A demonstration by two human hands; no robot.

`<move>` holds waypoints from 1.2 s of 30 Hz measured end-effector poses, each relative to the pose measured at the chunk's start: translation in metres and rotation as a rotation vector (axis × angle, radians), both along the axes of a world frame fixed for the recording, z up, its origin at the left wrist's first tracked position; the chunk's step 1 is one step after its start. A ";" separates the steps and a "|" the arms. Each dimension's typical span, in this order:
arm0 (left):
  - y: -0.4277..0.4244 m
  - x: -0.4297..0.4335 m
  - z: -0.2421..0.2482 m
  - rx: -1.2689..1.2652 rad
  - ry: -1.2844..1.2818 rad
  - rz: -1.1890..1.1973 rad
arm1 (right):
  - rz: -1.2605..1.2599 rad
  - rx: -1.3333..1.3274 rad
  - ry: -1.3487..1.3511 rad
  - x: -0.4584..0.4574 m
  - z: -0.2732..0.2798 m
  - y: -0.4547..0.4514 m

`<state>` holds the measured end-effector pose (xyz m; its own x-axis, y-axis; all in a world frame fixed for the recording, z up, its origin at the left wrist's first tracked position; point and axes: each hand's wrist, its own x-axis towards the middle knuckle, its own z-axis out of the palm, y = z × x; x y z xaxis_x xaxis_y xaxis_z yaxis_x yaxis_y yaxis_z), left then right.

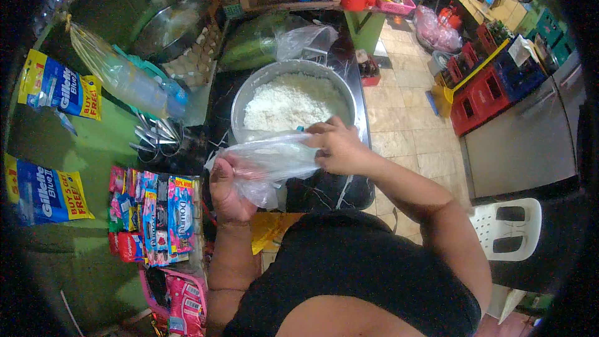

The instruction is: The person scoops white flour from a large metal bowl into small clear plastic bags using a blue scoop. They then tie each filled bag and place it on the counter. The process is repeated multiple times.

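A clear plastic bag (281, 157) stretches between my two hands, just in front of a round metal pot (239, 85). Cooked white rice (285, 103) fills much of the pot. My left hand (231, 192) holds the bag's left end, its fingers partly hidden behind or inside the film. At the other end, my right hand (339, 147) pinches the plastic beside the pot's near rim. A small blue-green piece (300, 128) shows by the right fingertips; what it belongs to is unclear.
The pot stands on a black marbled table (318, 194). Cutlery in dark holders (161, 138) and hanging sachets (180, 215) are at left. Another plastic bag (306, 42) lies behind the pot. A white plastic chair (507, 229) and red crates (482, 98) stand at right.
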<state>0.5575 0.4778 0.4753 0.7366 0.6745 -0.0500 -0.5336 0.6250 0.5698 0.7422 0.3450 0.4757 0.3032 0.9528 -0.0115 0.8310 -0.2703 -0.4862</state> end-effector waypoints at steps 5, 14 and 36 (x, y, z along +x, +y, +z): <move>-0.008 -0.004 0.000 0.095 0.034 -0.130 | -0.083 0.069 0.217 -0.003 0.001 0.025; -0.005 -0.006 -0.011 1.206 1.063 0.394 | -0.259 0.163 0.134 -0.019 -0.003 0.044; 0.035 -0.001 -0.008 1.564 1.176 0.760 | -0.025 0.360 -0.631 -0.017 0.005 0.026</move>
